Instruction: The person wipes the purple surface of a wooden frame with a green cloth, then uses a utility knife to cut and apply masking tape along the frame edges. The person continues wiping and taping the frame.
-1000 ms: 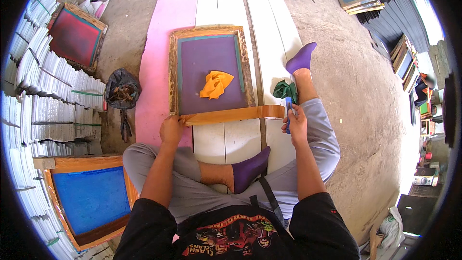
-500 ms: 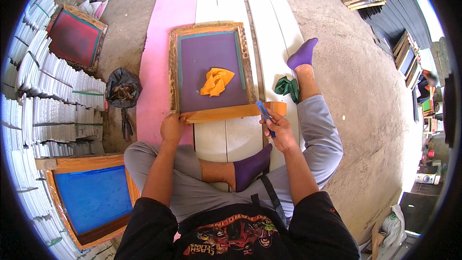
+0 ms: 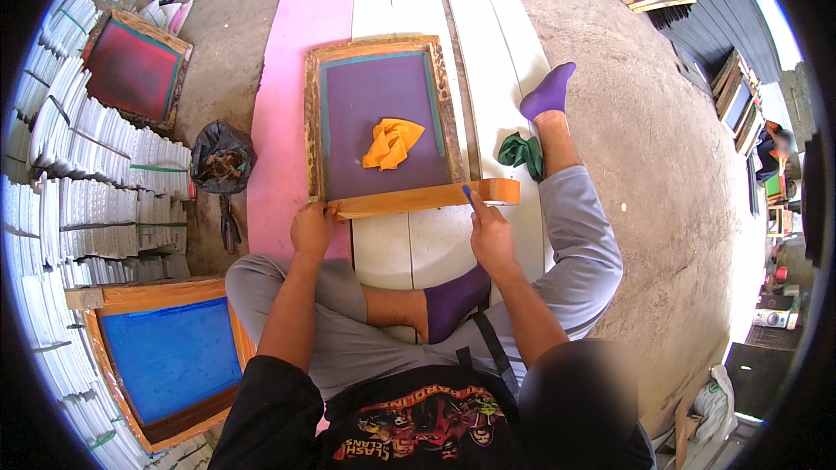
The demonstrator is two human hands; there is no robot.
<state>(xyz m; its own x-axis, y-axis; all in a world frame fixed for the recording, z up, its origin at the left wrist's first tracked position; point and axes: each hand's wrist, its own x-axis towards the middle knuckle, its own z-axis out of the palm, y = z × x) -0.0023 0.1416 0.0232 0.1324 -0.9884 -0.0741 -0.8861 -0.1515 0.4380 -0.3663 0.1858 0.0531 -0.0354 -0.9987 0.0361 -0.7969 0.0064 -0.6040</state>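
Observation:
A wooden-framed screen (image 3: 448, 109) with purple mesh lies flat before me. Along its near edge runs a taut strip of brown packing tape (image 3: 392, 202), still joined to its roll (image 3: 502, 192) at the right. My left hand (image 3: 311, 231) pinches the strip's free end by the frame's near left corner. In my right hand (image 3: 495, 239) is a blue box cutter (image 3: 468, 195), its tip at the tape just left of the roll; whether a blade is out I cannot tell. A crumpled orange-yellow sheet (image 3: 392, 144) rests on the mesh.
Pink and white boards (image 3: 283, 87) lie under the screen. A crumpled dark green sheet (image 3: 520, 154) sits by my right foot. At left are a black plastic bag (image 3: 223, 157), stacked white sheets (image 3: 104, 135), a blue screen (image 3: 174, 357) and a red screen (image 3: 135, 70).
My right hand has turned and shifted slightly left, bringing the cutter more upright against the tape. The left hand keeps its pinch on the tape's end.

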